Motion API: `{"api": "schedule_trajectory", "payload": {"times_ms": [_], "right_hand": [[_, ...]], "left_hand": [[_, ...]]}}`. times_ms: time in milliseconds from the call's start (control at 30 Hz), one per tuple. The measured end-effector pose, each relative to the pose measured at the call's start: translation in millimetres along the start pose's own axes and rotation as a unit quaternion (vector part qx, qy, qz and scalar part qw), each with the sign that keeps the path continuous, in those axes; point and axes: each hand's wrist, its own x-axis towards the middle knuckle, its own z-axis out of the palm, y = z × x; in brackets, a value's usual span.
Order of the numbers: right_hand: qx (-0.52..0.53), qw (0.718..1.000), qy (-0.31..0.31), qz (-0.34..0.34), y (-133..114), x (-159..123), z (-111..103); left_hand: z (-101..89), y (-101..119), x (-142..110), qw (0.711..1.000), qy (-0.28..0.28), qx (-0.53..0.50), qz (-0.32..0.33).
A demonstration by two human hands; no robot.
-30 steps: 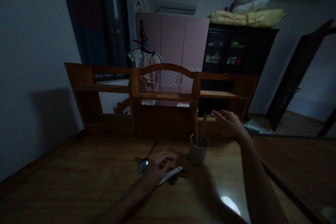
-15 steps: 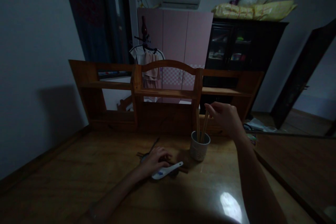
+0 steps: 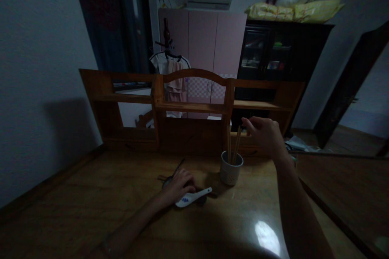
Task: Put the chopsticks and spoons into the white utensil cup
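Note:
My left hand (image 3: 181,185) lies on a small pile of utensils on the table, its fingers curled down over wooden chopsticks (image 3: 212,194) whose ends stick out on both sides. A white soup spoon (image 3: 190,198) with a blue pattern lies by its thumb. Dark utensils, one with a thin handle (image 3: 179,166), are partly hidden beneath the hand. A pale cup (image 3: 230,173) stands upright to the right, with several chopsticks (image 3: 236,145) leaning in it. My right hand (image 3: 263,133) hovers just right of their tops, fingers bent and slightly apart, holding nothing visible.
A wooden shelf unit (image 3: 194,108) stands along the back of the table (image 3: 130,206). Left is a wall (image 3: 45,68). Behind are a pink wardrobe (image 3: 202,36), hanging clothes (image 3: 174,73) and a dark cabinet (image 3: 285,48). Light glares off the tabletop at front right.
My right hand has let go of the chopsticks in the cup and shifted slightly right. The fingers of my left hand have curled in more over the pile.

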Motion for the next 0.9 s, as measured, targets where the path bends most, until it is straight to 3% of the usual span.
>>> {"api": "schedule_trajectory", "payload": {"times_ms": [133, 267, 333, 400, 467, 533, 600, 733, 833, 900], "right_hand": [[0.005, 1.000, -0.002, 0.003, 0, 0, 0], [0.008, 1.000, -0.011, 0.004, -4, 0, -1], [0.027, 0.999, -0.042, 0.004, -8, -1, 3], [0.063, 0.992, -0.111, -0.010, -14, -4, 13], [0.109, 0.969, -0.220, -0.039, -21, -11, 30], [0.140, 0.929, -0.336, -0.074, -27, -21, 51], [0.137, 0.893, -0.415, -0.105, -33, -29, 71], [0.147, 0.849, -0.486, -0.146, -45, -38, 88], [0.219, 0.817, -0.516, -0.133, -50, -37, 84], [0.257, 0.813, -0.508, -0.123, -52, -34, 80]], "left_hand": [[6.2, 1, 1, 0.998, 0.027, 0.042, 0.026], [0.7, 13, 2, 0.997, 0.079, 0.022, 0.002], [-4.7, 20, 2, 0.995, 0.100, -0.005, -0.011], [-9.7, 25, 3, 0.993, 0.115, -0.036, -0.008], [-13.3, 29, 3, 0.990, 0.129, -0.060, -0.005], [-15.0, 30, 3, 0.987, 0.142, -0.071, -0.008], [-15.2, 31, 2, 0.985, 0.156, -0.068, -0.011], [-13.6, 31, 0, 0.981, 0.182, -0.060, -0.015], [-12.7, 31, 0, 0.980, 0.186, -0.068, -0.007], [-12.3, 31, 1, 0.978, 0.195, -0.075, -0.003]]}}
